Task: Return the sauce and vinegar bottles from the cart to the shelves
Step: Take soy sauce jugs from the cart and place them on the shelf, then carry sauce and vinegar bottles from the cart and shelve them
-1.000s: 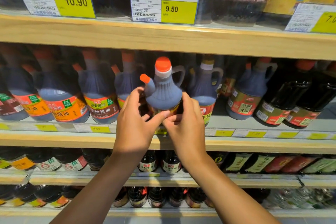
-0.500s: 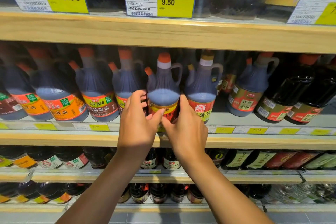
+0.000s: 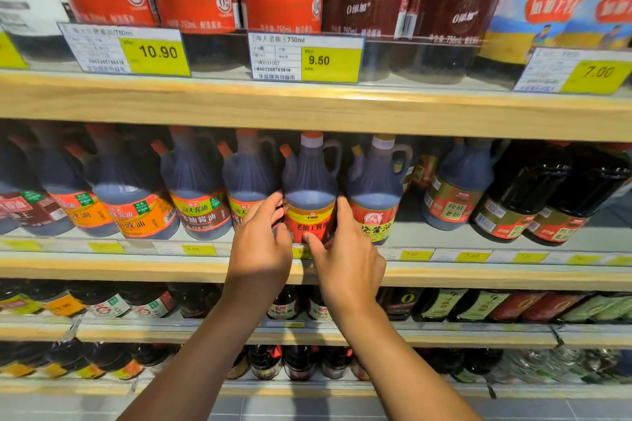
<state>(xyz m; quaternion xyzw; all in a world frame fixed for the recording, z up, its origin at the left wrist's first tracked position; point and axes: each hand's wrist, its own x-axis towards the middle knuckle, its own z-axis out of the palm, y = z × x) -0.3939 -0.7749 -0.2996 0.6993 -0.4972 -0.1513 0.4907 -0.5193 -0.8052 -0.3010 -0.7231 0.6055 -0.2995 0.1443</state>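
Soy sauce jug [image 3: 309, 195] with the orange cap is standing upright on the middle shelf [image 3: 478, 272]. It is slotted between an orange-capped neighbour jug [image 3: 248, 181] on its left and a yellow-capped jug [image 3: 374, 188] on its right, close against both. Its long axis is running vertical, with the spout pointing left, the handle right and the red-and-yellow label facing out. It is lying straight ahead of the hands and slightly above them, with neither hand nearer.

The left hand [image 3: 260, 243] is cupping the lower left side with curled fingers. The right hand [image 3: 345, 256] is wrapping the lower right side, its thumb lying at the foot of the label. Both are holding the jug, and neither is spreading wide.

The jug is looking seated, so the coming move is probably a straight pull of both hands back toward the body, without dragging the jug over the shelf lip.

A second ago the jug was being carried in the air in front of the row. Now it is sitting inside the row, and the label, then covered by the thumbs, is showing.
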